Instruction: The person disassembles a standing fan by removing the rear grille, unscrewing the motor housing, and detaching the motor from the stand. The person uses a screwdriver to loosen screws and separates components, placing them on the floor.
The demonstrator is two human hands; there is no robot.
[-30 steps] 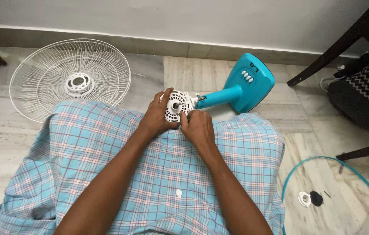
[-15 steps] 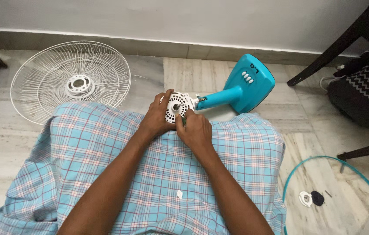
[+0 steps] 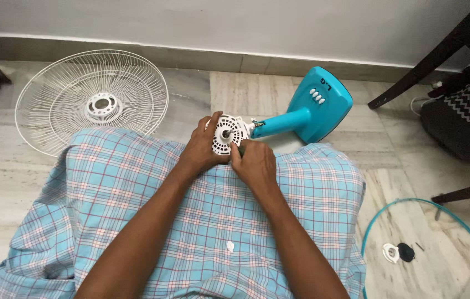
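Bracing white vented motor housing [image 3: 227,134] from its left side with left hand [image 3: 204,148], fingers wrapped around rim, thumb on front face; right hand [image 3: 253,164] pinched shut just below-right of housing, possibly on a thin dark tool or screw, too small to confirm. Housing resting at front edge of lap on checked blue cloth [image 3: 202,221], face up toward camera, short shaft at centre. Long axis along teal neck [image 3: 282,123] running away up-right to teal base [image 3: 323,104] on floor. Both hands touching housing, right nearer lower rim. White wire grille [image 3: 92,101] lying flat well apart to left, teal ring [image 3: 440,221] and small caps [image 3: 398,252] off to right
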